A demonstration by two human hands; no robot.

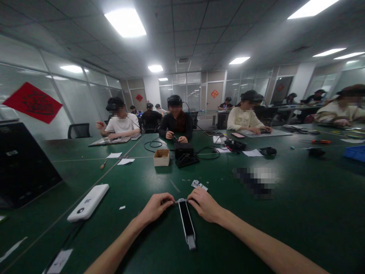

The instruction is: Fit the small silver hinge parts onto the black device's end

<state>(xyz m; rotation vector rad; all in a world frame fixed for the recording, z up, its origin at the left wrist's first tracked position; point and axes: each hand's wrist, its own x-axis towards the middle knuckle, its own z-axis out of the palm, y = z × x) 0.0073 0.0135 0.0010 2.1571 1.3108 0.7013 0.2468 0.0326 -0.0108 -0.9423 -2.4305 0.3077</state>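
A long, narrow device with a black face and a white frame [186,220] lies on the green table, its grey-white end block toward me. My left hand [157,205] is at the left of its far end, thumb and forefinger closed in a pinch. A small, thin, metallic-looking bit shows at those fingertips, too small to name. On the other side, my right hand [204,204] also has thumb and fingers pressed together, close against the device's far right corner. What the right fingertips grip is hidden. Beyond that hand lie small white cards with dark marks [199,185].
A white power bank with a cable [89,203] lies left, near a black computer case [25,167]. Ahead stand a small cardboard box [161,158] and a black device [184,152]. Co-workers sit across the table. A blue bin [355,153] is far right.
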